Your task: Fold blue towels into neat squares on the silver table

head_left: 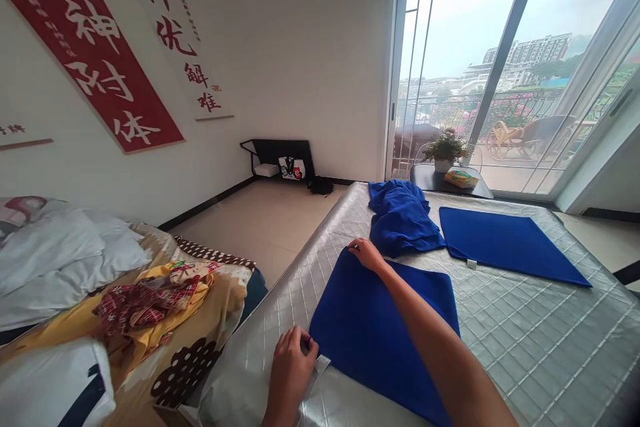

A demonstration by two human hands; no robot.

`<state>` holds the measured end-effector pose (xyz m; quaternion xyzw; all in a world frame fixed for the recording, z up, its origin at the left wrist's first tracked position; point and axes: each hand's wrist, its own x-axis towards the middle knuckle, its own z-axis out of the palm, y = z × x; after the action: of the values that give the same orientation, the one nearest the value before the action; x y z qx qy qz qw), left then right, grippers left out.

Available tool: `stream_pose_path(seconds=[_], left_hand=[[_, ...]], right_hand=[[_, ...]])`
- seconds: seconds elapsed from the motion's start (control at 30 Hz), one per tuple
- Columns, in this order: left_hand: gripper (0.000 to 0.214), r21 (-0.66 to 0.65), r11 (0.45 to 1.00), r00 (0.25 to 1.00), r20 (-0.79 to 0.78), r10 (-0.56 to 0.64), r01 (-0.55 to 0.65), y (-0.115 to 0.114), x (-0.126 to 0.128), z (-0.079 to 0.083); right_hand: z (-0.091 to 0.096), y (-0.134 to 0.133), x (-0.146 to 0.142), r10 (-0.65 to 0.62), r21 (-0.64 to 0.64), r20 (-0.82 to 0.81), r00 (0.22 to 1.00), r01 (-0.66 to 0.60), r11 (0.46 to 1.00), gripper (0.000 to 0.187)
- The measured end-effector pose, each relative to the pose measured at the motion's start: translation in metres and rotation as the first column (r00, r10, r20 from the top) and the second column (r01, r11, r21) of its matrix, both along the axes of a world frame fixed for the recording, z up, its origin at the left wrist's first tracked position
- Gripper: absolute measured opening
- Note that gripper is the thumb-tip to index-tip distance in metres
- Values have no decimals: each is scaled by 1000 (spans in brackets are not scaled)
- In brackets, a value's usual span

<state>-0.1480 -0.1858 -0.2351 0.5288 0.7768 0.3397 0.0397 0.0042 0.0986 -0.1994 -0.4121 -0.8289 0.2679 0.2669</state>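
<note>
On the bed [525, 347], the left hand [293, 367] pinches the near corner of the blue cloth [370, 333], the right hand [367, 255] the far corner.

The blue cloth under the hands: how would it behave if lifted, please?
Probably floppy: the blue cloth lies flat, and similar fabric slumps in the crumpled pile. Looks thin, so likely light; may slide on the shiny cover.

Left hand [291, 363] curled, right hand [367, 255] outstretched
</note>
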Motion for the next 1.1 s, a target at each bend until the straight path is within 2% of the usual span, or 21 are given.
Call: stream_pose_path(seconds=[0.13,0.23,0.33,0.43,0.53,0.63,0.7,0.77,0.97,1.1], left_hand=[[9,25,1000,999,38,12,-13,1,1,5],[13,168,985,996,68,-50,38,4,-1,25],[17,415,899,987,19,-162,140,1,4,70],[13,588,789,984,-98,-151,180,-9,18,133],[12,638,733,969,-212,-129,237,-16,35,190],[14,613,725,945,-271,-182,315,-12,50,229],[16,596,726,938,-252,-236,343,-6,58,242],[18,577,726,927,-205,-315,374,-2,65,249],[21,535,709,858,-62,-510,460,4,74,257],[28,502,706,821,-14,-571,500,10,72,260]], right_hand=[[38,-20,48,15,29,-158,987,-11,1000,26],[78,-48,103,-13,68,-312,950,36,997,33],[121,-88,163,-70,102,-457,887,130,986,37],[158,-133,214,-157,97,-573,804,257,962,40],[184,-172,251,-173,101,-675,717,322,941,39],[195,-199,276,-181,116,-719,671,373,921,38],[198,-214,289,-203,120,-726,657,412,903,37],[198,-227,301,-225,125,-727,649,448,885,36],[201,-255,325,-323,103,-703,633,540,835,36],[201,-261,333,-372,96,-708,600,604,791,40]])
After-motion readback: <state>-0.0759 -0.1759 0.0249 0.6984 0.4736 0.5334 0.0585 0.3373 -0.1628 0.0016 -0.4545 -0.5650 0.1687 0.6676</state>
